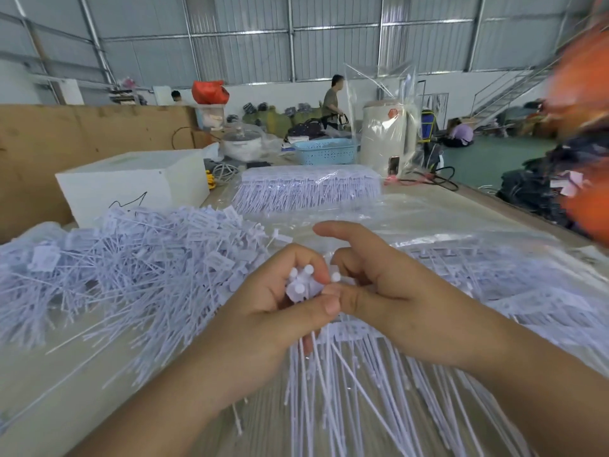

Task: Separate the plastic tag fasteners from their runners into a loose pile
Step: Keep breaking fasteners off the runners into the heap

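My left hand [263,301] grips a small bunch of white plastic tag fasteners [301,285] by their heads, with the long tails [329,374] hanging toward me. My right hand [379,285] meets it from the right, thumb and curled fingers pinching at the same bunch, index finger lifted. A big loose pile of separated fasteners [131,268] lies on the table to the left. Fasteners on their runners [494,291] lie spread under and right of my hands. A wrapped stack of fasteners on runners [306,189] sits further back.
A white box [131,183] stands at the back left against a cardboard sheet [66,143]. Behind it are a blue basket [326,151], a cream cylindrical appliance [385,136] in clear plastic, and cables [438,183]. People work in the distance. Dark clothing [543,192] is heaped at the right.
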Demonstrator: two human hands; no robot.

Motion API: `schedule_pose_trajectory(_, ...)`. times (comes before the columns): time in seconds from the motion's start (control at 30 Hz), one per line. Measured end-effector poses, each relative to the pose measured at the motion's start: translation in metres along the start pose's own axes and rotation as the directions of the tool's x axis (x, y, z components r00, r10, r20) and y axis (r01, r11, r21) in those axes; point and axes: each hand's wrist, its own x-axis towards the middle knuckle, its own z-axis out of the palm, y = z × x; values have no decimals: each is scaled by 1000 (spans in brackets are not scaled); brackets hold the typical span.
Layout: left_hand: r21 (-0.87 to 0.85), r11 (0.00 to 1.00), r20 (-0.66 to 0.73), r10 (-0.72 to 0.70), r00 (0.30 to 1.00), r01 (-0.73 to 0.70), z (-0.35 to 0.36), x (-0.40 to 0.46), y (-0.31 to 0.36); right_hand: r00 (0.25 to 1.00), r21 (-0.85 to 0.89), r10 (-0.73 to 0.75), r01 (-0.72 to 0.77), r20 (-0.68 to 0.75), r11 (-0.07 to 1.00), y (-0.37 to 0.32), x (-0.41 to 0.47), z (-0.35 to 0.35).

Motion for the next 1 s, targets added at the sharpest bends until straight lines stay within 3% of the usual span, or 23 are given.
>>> schedule_pose_trajectory(0.13,-73,997,93,-24,995,31,-3,2,-2,1000,-31,23,-23,5,999,-1,0,-3)
schedule_pose_trajectory(0.4,-84,986,127,-133,983,144,-7,2,-8,996,-75,72,-67,60,995,-2,-1,-7)
schedule_pose_trajectory(0.63,-96,983,134,-141,981,155,-3,3,-8,988,-51,102,-96,120,994,-7,-2,-6)
schedule_pose_trajectory(0.83,-63,975,360,-177,916,213,-19,1,-3,981,-95,100,-85,165,992,-7,-3,1)
schedule_pose_trajectory(0.93,47,982,329,-187,926,182,-26,1,-2,990,-141,53,-34,131,989,-5,-2,5)
schedule_pose_trajectory(1.0,124,984,224,-152,963,126,-28,3,-2,1000,-95,-20,21,9,995,-6,-3,5)
